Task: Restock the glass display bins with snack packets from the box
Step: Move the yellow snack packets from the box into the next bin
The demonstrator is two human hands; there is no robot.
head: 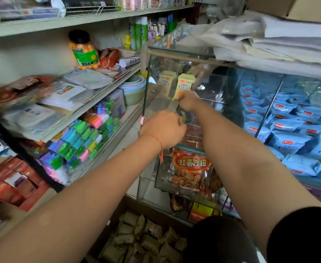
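My right hand (188, 100) is closed on the lower end of a pale yellow snack packet (184, 85), held upright inside the upper left glass bin (150, 54). A reflection of the packet shows on the glass to its left. My left hand (163, 128) is closed at the bin's front edge, and a bit of yellow wrapper shows at its fingers. Below, at the bottom middle, the cardboard box (121, 207) holds several tan snack packets (142, 236). The bin to the right is full of blue snack packets (288, 141).
A lower bin holds an orange chip bag (191, 168). Shelves on the left carry colourful erasers (84, 141), stationery packs, red boxes (13, 183) and an orange snack jar (83, 51). White plastic bags (269, 38) lie on top of the glass case.
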